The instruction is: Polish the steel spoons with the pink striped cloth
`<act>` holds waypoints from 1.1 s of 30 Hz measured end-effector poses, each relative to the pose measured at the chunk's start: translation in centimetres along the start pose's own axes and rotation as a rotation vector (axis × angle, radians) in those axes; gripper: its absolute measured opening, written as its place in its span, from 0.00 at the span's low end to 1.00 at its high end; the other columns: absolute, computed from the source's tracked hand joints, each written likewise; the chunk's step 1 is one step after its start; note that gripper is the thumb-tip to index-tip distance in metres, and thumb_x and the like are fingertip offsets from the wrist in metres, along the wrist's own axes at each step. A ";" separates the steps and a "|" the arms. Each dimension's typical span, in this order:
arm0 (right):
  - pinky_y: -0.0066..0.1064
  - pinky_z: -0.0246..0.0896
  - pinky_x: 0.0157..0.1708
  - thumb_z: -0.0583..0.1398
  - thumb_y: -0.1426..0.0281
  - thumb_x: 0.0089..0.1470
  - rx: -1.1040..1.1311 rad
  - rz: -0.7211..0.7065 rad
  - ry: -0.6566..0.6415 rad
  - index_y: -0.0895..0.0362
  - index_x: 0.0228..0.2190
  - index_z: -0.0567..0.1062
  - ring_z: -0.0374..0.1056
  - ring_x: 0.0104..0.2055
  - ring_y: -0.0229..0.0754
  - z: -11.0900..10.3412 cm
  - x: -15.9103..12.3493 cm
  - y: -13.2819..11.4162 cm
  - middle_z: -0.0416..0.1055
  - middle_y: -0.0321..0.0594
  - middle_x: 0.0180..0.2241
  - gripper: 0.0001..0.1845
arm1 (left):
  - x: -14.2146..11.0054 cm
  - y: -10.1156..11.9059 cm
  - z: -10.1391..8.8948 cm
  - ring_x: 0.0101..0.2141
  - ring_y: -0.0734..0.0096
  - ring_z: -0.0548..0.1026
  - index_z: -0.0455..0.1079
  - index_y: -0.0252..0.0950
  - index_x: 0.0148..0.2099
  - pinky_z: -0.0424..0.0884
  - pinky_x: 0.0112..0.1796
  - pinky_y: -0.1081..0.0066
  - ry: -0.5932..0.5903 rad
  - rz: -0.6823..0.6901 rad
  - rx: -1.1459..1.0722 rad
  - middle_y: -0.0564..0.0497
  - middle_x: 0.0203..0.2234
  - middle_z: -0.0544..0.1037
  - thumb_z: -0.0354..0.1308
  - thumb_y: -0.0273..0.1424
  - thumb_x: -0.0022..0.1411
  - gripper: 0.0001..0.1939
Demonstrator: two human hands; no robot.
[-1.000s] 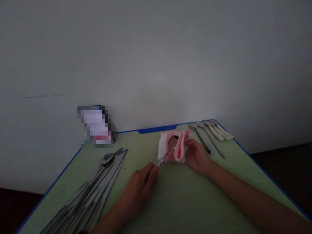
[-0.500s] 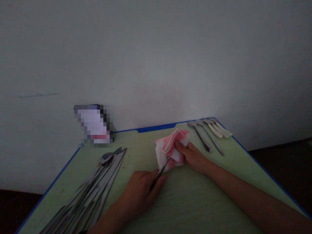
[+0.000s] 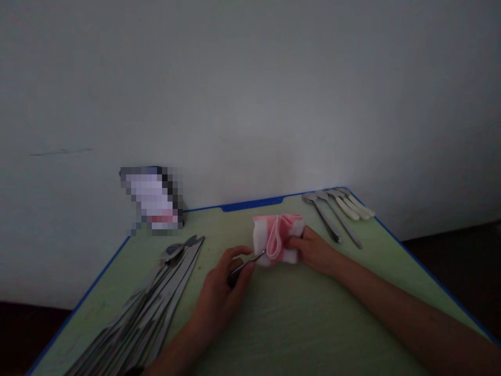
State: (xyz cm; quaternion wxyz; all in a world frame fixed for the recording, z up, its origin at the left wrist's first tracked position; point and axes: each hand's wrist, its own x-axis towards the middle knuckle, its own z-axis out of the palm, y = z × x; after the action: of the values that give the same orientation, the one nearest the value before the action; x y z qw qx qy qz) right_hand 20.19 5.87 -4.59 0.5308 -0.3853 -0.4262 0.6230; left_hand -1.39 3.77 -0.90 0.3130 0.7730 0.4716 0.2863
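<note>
My left hand (image 3: 224,292) pinches the handle of a metal spoon (image 3: 246,263) low over the green table (image 3: 297,324). The spoon's bowl is hidden inside a folded pink and white cloth (image 3: 278,237). My right hand (image 3: 313,249) grips that cloth from the right and wraps it round the spoon's head.
A long pile of several metal utensils (image 3: 156,297) lies along the table's left side. Several spoons (image 3: 334,211), some with white handles, lie at the far right corner. A blurred box (image 3: 151,201) stands at the back left against the wall. The table has blue edges.
The cloth has been turned and folded over the spoon's bowl, which showed a second ago. My left hand shifted its hold on the handle, first nearer, then back left.
</note>
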 end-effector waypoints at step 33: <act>0.33 0.63 0.38 0.62 0.63 0.47 0.144 -0.020 0.086 0.57 0.37 0.73 0.69 0.34 0.40 1.0 0.0 -1.3 0.74 0.39 0.33 0.15 | 0.5 0.1 0.0 0.29 0.69 0.69 0.59 0.38 0.52 0.65 0.31 0.72 -0.112 -0.083 -0.122 0.52 0.31 0.71 0.42 0.34 0.66 0.14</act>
State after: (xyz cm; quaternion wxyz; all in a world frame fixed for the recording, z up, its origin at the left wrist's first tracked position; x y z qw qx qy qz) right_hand 19.67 5.88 -3.05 0.5813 -0.3683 -0.3608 0.6295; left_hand -1.12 4.19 -0.77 0.3971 0.7469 0.4669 0.2578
